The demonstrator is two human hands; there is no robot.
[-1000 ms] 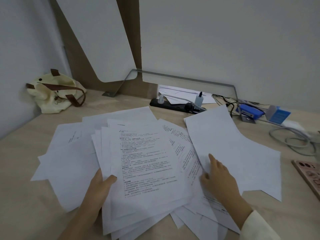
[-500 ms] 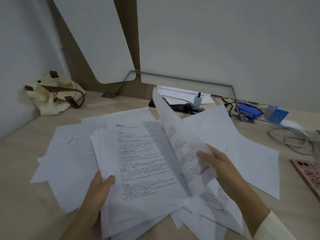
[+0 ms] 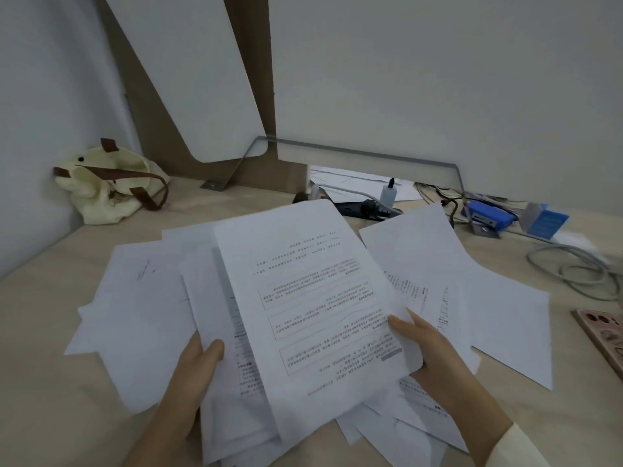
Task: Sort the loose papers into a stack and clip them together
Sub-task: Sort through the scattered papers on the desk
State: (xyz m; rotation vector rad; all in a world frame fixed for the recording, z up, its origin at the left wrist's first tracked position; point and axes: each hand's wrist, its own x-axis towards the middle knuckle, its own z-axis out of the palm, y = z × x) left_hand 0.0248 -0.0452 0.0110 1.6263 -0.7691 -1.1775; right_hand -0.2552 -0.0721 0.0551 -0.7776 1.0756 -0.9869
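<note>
Several loose white printed sheets lie fanned over the wooden desk [image 3: 50,382]. My left hand [image 3: 192,375] grips the lower left edge of a gathered stack of papers [image 3: 219,332]. On top of that stack lies a printed sheet [image 3: 303,281] with its text upside down, pinched at its lower right edge by my right hand [image 3: 428,352]. More loose sheets [image 3: 499,298] spread out to the right, and others [image 3: 135,315] to the left. No clip is visible.
A cream tote bag [image 3: 104,187] sits in the far left corner. At the back are a black power strip [image 3: 360,207], a small white bottle [image 3: 387,193], a blue stapler [image 3: 488,217], a blue box [image 3: 546,224] and grey cables [image 3: 573,271]. A phone [image 3: 603,335] lies at the right edge.
My right hand lifted a sheet from the right pile, flipped it over leftward and laid it on the stack held by my left hand. The left hand stayed put.
</note>
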